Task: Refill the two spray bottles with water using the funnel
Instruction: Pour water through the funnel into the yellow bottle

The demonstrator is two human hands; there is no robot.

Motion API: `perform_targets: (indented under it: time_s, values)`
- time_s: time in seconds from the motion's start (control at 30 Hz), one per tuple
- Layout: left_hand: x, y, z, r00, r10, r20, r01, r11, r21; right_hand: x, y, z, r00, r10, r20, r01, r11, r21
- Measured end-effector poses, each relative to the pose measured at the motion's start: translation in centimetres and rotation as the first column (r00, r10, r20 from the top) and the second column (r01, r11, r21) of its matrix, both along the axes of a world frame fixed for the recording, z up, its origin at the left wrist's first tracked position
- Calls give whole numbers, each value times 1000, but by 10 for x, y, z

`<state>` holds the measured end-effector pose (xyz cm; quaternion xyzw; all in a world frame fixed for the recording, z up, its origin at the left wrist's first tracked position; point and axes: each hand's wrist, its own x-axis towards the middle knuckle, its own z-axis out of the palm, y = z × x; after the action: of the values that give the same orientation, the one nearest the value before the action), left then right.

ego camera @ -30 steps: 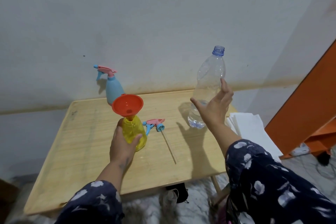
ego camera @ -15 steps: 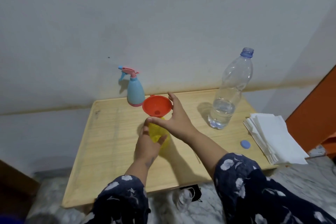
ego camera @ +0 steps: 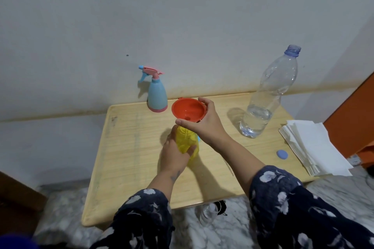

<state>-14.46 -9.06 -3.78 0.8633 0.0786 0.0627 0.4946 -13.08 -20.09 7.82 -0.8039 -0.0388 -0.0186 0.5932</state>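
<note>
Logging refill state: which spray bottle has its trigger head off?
The yellow spray bottle, gripped by the left hand; the blue spray bottle by the wall keeps its pink head.

Left hand (ego camera: 175, 156) grips the yellow spray bottle (ego camera: 187, 142) standing on the wooden table (ego camera: 129, 147). Right hand (ego camera: 204, 125) holds the rim of the orange funnel (ego camera: 187, 110) above the bottle's open neck. Blue spray bottle (ego camera: 156, 95) at the rear; uncapped water bottle (ego camera: 267, 97), blue cap (ego camera: 282, 154) and paper napkins (ego camera: 313, 147) at right.
</note>
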Motion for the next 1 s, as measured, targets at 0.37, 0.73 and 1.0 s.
perform_targets:
  time_s: [0.37,0.73,1.0]
  values:
    - [-4,0,5,1000,-11,27,11,1000,14,0,0,4,1000,-1,-20,2,1000,26]
    - [-1,-5,0,1000,4,31,-5,1000,12,11,-8,15,998,-26,-55,31,996,87]
    - [0,-6,-9,998,0,56,-3,998,65,53,-55,-8,970,-183,-161,178,983,-48]
